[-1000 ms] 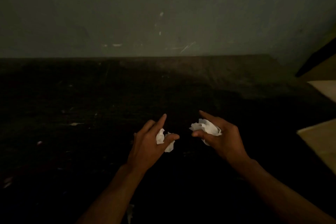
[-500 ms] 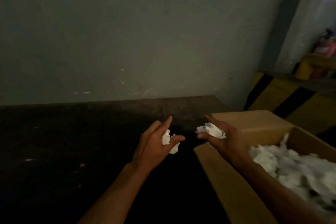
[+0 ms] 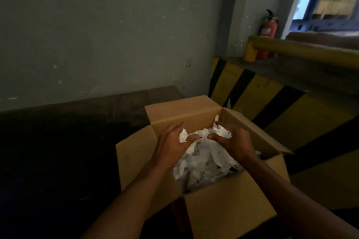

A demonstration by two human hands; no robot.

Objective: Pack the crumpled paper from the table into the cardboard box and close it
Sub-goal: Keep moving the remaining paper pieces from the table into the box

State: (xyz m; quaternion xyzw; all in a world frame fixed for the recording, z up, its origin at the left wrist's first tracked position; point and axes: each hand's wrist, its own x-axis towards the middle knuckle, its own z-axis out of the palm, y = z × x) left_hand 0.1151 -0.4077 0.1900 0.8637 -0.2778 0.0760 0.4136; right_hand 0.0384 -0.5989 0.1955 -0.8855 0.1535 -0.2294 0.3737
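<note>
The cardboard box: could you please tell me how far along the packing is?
Done: the cardboard box holds a heap of crumpled paper. In hand: the left hand grips one wad and the right hand another, over the opening, not yet dropped. Left: release both, then fold the open flaps shut. Whether paper remains on the dark table is unclear.

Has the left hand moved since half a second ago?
Yes. The left hand, gripping crumpled paper, went rightward from over the table to over the open cardboard box.
</note>
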